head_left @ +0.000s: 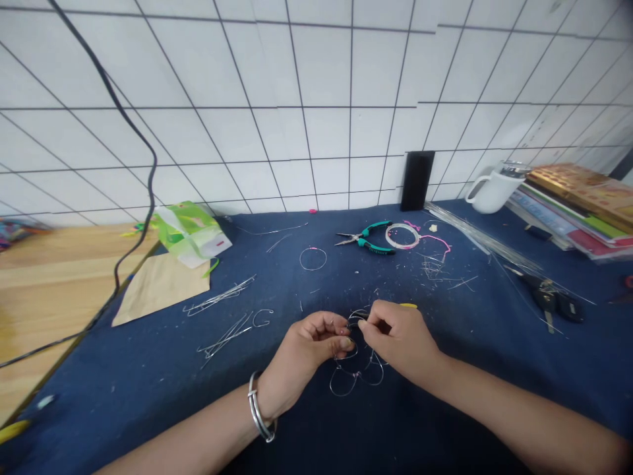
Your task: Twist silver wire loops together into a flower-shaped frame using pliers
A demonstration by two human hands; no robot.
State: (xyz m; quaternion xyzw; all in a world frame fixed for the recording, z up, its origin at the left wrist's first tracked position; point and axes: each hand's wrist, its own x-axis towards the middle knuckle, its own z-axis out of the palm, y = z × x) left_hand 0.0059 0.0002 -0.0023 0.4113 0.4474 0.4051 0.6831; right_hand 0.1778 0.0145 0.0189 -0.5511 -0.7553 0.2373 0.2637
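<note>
Holding wire point(356, 375), blue cloth point(148, 369), tiled wall point(329, 132)

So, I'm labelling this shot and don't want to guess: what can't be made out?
All in the head view:
Wire loops: upper part, covered by the left hand.
Right hand: what it pinches, screened by the hand itself.
Yellow tip: the rest, behind that hand.
Yellow object: cut off by the left edge.
Books: lettering blurred.

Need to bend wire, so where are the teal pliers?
In the head view, the pliers lie on the blue cloth beyond the right hand, just left of the white ring.
</note>
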